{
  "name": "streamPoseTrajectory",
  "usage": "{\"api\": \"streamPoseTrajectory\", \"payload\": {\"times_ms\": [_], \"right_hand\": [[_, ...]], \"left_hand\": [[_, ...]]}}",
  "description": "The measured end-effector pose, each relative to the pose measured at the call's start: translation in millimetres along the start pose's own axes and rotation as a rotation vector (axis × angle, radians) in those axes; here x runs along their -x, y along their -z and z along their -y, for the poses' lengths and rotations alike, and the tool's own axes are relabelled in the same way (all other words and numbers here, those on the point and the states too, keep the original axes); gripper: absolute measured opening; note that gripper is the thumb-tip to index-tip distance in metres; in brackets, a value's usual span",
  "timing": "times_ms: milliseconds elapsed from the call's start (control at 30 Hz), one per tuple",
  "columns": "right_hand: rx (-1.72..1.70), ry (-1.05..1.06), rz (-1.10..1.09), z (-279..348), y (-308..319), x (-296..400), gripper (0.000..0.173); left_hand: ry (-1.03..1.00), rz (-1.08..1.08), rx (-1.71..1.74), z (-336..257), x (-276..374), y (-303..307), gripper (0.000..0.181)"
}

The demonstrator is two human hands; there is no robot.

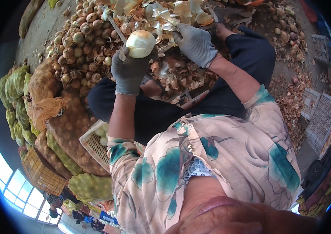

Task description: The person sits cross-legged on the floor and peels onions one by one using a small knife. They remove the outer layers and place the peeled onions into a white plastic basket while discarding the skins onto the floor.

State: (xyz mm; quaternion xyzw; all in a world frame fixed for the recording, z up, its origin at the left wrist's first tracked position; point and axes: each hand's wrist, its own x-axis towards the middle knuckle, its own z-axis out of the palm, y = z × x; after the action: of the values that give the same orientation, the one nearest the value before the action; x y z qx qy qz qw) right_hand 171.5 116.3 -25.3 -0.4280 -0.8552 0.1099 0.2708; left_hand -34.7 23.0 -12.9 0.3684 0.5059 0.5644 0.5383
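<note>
My left hand [130,68], in a grey knitted work glove, holds a mostly peeled onion [141,44] up in front of me, pale white with a brownish patch on top. To its right, my right hand [196,44], gloved alike, is closed around something thin, perhaps a small knife; the handle is hidden in the fingers. Onion skins [165,17] lie heaped beyond both hands, and more brown skins [177,76] cover the floor between my legs. A narrow pale strip [116,28] extends behind the onion; what it belongs to cannot be told.
Unpeeled onions [86,41] are piled at the left. Full mesh sacks [69,137] stand below them, beside a white plastic crate [95,143] with peeled onions [103,133]. Wire-like crates [321,122] and scattered skins lie at the right. People are at the far lower left.
</note>
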Motion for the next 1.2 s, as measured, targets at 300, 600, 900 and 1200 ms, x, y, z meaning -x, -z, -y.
{"api": "streamPoseTrajectory", "payload": {"times_ms": [300,600,900,1200], "right_hand": [[-0.04,0.321,0.014,30.3,19.8,9.0,0.063],[0.078,0.395,-0.037,24.8,6.6,6.6,0.063],[-0.462,-0.065,0.301,10.0,13.0,-12.7,0.023],[-0.411,0.112,0.124,15.6,27.4,-4.6,0.036]], "left_hand": [[0.015,0.005,0.482,4.8,0.2,0.2,0.05],[0.094,0.03,0.367,17.6,-3.9,12.2,0.059],[0.06,0.102,0.262,-21.1,1.7,-13.3,0.066],[0.07,0.038,0.241,-10.2,-0.3,-9.9,0.072]]}}
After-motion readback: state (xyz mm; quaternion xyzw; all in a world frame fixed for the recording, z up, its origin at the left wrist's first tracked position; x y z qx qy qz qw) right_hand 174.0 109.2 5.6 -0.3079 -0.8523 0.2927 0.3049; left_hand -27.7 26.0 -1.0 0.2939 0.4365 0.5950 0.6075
